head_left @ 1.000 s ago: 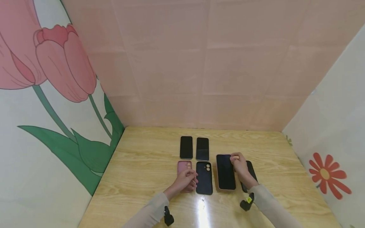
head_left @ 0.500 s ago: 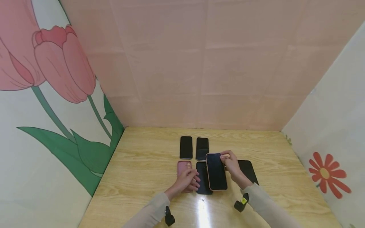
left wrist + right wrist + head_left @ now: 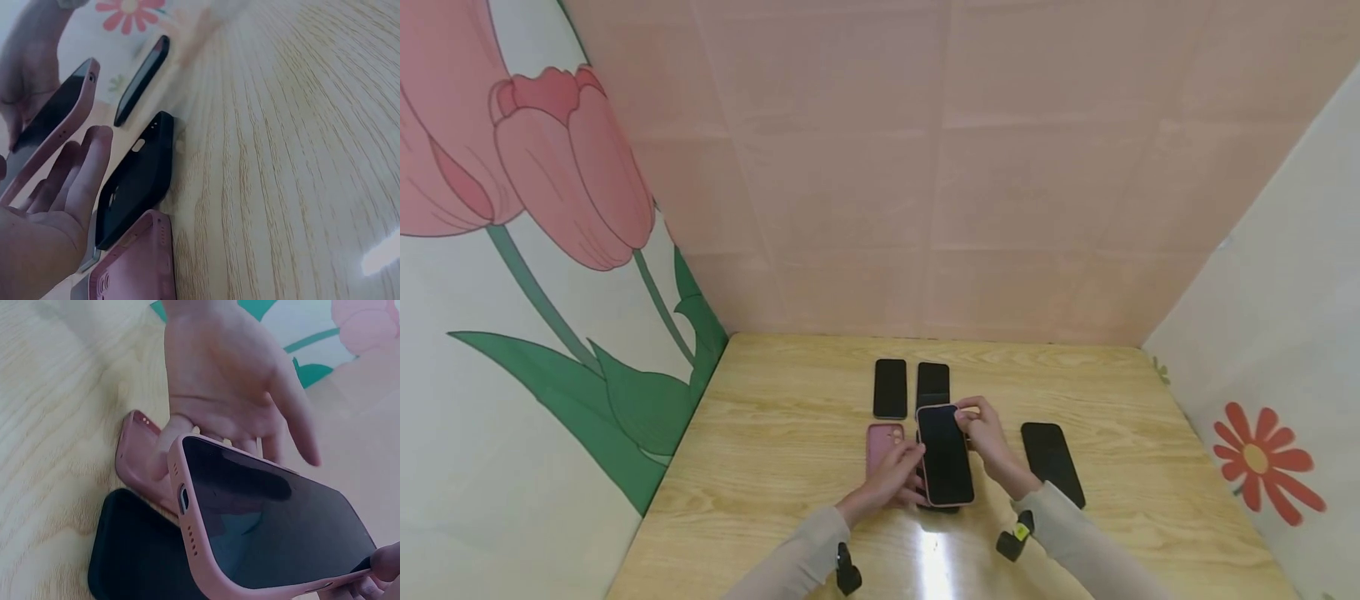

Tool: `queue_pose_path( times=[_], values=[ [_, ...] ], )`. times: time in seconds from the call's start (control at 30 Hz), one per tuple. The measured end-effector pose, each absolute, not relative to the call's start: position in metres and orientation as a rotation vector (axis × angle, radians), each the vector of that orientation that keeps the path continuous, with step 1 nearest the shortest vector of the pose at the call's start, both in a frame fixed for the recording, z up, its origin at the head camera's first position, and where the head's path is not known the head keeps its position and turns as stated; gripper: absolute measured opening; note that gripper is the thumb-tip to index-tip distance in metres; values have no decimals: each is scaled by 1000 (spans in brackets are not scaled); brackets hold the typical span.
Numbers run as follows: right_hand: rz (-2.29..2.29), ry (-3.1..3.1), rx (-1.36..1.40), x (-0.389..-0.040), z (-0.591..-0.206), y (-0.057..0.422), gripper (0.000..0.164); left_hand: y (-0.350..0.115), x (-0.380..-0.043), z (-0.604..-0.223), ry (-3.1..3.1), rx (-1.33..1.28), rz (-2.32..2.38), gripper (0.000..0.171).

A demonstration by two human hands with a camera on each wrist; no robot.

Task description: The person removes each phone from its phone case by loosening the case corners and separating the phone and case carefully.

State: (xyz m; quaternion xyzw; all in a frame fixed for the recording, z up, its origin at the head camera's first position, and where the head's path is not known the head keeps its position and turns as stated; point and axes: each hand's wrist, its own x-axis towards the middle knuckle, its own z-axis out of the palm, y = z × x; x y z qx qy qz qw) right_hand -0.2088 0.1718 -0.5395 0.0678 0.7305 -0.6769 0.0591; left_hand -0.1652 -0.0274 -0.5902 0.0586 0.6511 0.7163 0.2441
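A dark-screened phone in a pink case (image 3: 945, 457) is held face up above the table, a little tilted. My right hand (image 3: 988, 437) pinches it by its upper right edge, thumb on the screen side. At its left side is my left hand (image 3: 891, 475), the fingers extended behind the phone and the thumb apart from it in the right wrist view. Below lies a black phone case (image 3: 140, 178), inner side up, mostly covered by the phone in the head view. Beside it a separate pink phone case (image 3: 140, 269) lies partly under my left hand.
Two dark phones (image 3: 891, 389) lie side by side farther back on the wooden table (image 3: 790, 417). Another black phone-shaped item (image 3: 1052, 462) lies to the right, near my right forearm. A pink wall sheet (image 3: 925, 208) closes off the table's far edge.
My right hand has carried the pink-cased phone leftward from beside the black case to over it. My left hand has shifted slightly right, up to the phone's edge. The right-hand black item is now uncovered.
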Motion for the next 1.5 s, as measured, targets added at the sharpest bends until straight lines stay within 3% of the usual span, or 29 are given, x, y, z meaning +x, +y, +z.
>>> queue_pose_path(
  times=[0.47, 0.8, 1.5],
  values=[
    [-2072, 2193, 224, -205, -544, 146, 17, -24, -163, -591, 1665, 303, 2139, 50],
    [-1993, 2344, 192, -207, -551, 138, 32, -24, -168, -587, 1675, 282, 2112, 55],
    [-1938, 2314, 217, -207, -558, 135, 32, -32, -162, -589, 1633, 307, 2019, 54]
  ],
)
